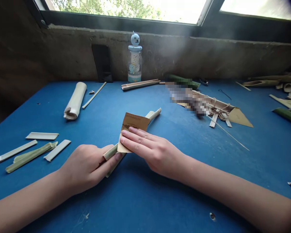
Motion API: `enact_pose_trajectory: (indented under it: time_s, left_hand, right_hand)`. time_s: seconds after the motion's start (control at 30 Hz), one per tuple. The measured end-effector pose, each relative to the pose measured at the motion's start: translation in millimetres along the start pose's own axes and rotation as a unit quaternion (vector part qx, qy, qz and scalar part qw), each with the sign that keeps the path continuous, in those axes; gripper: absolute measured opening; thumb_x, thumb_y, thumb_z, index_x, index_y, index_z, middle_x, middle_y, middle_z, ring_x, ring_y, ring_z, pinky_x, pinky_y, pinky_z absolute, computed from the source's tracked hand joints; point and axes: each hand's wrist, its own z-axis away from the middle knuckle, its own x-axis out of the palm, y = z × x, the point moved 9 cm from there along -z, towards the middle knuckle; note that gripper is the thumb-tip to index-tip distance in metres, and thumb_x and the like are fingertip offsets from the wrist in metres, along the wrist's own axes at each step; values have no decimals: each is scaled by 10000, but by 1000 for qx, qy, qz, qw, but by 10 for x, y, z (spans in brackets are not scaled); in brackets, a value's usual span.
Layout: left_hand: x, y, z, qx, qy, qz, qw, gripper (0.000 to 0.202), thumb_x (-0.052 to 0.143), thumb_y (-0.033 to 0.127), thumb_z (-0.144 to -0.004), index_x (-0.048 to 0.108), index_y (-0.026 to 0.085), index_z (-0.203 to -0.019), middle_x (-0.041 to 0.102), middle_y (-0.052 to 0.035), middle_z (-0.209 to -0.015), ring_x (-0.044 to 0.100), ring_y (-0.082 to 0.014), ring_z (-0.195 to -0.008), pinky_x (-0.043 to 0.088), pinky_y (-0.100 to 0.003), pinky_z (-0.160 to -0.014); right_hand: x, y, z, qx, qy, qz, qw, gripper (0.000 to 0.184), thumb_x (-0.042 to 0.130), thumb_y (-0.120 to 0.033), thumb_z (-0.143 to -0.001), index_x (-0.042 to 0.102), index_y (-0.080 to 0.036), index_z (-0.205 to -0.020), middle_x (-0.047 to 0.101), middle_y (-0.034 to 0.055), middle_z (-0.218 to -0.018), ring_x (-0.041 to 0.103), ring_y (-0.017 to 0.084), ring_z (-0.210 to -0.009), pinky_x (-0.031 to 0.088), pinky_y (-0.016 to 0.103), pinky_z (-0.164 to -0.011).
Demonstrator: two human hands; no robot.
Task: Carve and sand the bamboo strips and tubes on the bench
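A long split bamboo strip (153, 114) lies diagonally on the blue table (145, 194). My left hand (87, 166) is closed around the strip's near end, thumb pressed on top. A brown sheet of sandpaper (133, 124) is folded over the strip's middle. My right hand (149, 149) pinches the sandpaper against the strip, fingers pressed together along its lower edge. The strip's far end sticks out past the sandpaper toward the upper right.
Several cut bamboo slats (31, 150) lie at the left. A pale rolled piece (75, 100) and a thin stick (94, 94) sit behind them. A small bottle with a blue figure cap (134, 60) stands by the wall. More bamboo pieces and string (220, 111) crowd the right.
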Motion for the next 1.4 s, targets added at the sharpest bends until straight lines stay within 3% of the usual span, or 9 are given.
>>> enact_pose_trajectory:
  time_s: [0.17, 0.33, 0.53, 0.7, 0.93, 1.03, 1.13, 1.3, 1.4]
  left_hand:
    - [58, -171, -51, -75, -29, 119, 990, 664, 384, 693, -1048, 409, 227, -575, 318, 38, -501, 284, -109, -472, 224, -291, -452]
    - [52, -216, -128, -99, -26, 206, 973, 646, 343, 703, -1030, 532, 229, -634, 354, 40, -420, 297, -113, -409, 278, -285, -424]
    - [17, -185, -131, -103, -39, 215, 970, 639, 315, 682, -1043, 533, 231, -647, 356, 44, -395, 290, -106, -372, 288, -277, -414]
    - [37, -119, -130, -112, -74, 181, 974, 660, 256, 685, -1052, 544, 237, -662, 411, 37, -380, 319, -115, -351, 320, -266, -400]
    - [-50, -25, -92, -69, -44, -1, 997, 773, 155, 660, -1085, 639, 236, -657, 554, 3, -488, 522, -155, -474, 391, -283, -522]
    - [-165, -92, -106, -26, 11, -135, 990, 702, 299, 736, -1023, 528, 232, -590, 554, -26, -534, 475, -171, -500, 223, -317, -533]
    - [-214, -157, -114, 6, 48, -222, 974, 699, 240, 714, -1040, 525, 234, -618, 556, -31, -554, 444, -179, -498, 174, -325, -552]
    - [-177, -60, -58, 57, 74, -285, 954, 652, 273, 722, -1055, 650, 226, -863, 643, -28, -648, 538, -187, -541, 221, -312, -533]
    - [-118, 45, -9, 84, 70, -293, 950, 556, 361, 669, -1066, 671, 213, -990, 710, -38, -750, 587, -183, -585, 284, -300, -537]
  right_hand:
    - [-35, 508, 50, 176, 17, 24, 984, 604, 407, 14, -991, 645, -161, -1517, 633, 117, -1567, 532, 267, -1521, 424, 505, -1307]
    - [73, 210, -50, 85, -15, -37, 996, 682, 378, 48, -968, 588, -184, -1574, 529, 64, -1660, 434, 186, -1586, 373, 414, -1338]
    - [-126, 880, 114, 244, 3, 15, 970, 567, 468, -24, -995, 678, -192, -1494, 634, 110, -1554, 547, 300, -1499, 418, 534, -1294]
    - [-62, 400, -69, 159, 2, -163, 974, 459, 441, -167, -1089, 684, -232, -1473, 634, 40, -1579, 540, 222, -1521, 401, 433, -1315]
    - [-492, 927, 334, 414, 199, -435, 775, 235, 582, -348, -1032, 698, -225, -1195, 827, 90, -1189, 810, 313, -1097, 662, 581, -999]
    - [-540, 1043, 422, 433, 206, -471, 741, 172, 579, -330, -1010, 683, -236, -1111, 826, 87, -1098, 818, 311, -1008, 687, 579, -921]
    - [-549, 987, 399, 417, 184, -432, 778, 187, 602, -365, -999, 711, -227, -1060, 827, 89, -1040, 816, 316, -960, 692, 559, -882]
    - [-746, 551, 227, 277, 161, -157, 934, 166, 660, -300, -985, 793, -230, -1056, 849, 55, -1063, 791, 302, -1103, 625, 467, -1026]
    - [-559, 390, 179, 243, 74, -134, 958, 243, 587, -298, -1058, 790, -243, -1179, 845, 55, -1196, 782, 287, -1192, 616, 437, -1055]
